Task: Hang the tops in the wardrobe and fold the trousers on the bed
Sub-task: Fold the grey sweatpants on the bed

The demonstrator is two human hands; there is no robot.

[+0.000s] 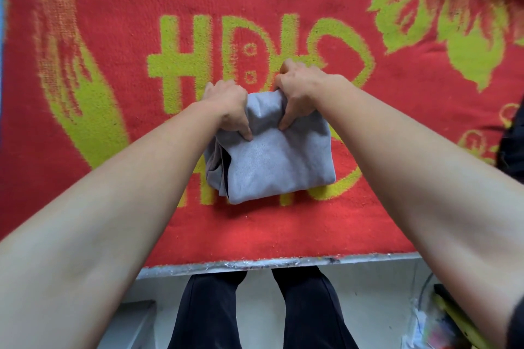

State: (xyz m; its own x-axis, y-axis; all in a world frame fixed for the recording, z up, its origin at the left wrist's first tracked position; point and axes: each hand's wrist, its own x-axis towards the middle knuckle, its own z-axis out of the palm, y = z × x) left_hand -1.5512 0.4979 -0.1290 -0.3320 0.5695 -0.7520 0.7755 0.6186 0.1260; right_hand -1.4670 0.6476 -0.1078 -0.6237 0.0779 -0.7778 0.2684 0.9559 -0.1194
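Pinching 12 o'clock edge of grey folded fabric trousers (272, 161) with left hand (229, 106) and right hand (300, 91), on red patterned bed blanket (113, 37); probably finishing last fold. Next likely needing pressing flat, releasing.

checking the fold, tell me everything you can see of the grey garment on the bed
The grey garment is soft, fleece-like cloth folded into a compact layered bundle, with a dark gap between layers on its left side. It lies on the red and green blanket. The left hand and right hand grip its far edge.

grey trousers (272, 161) — folded compact, on bed
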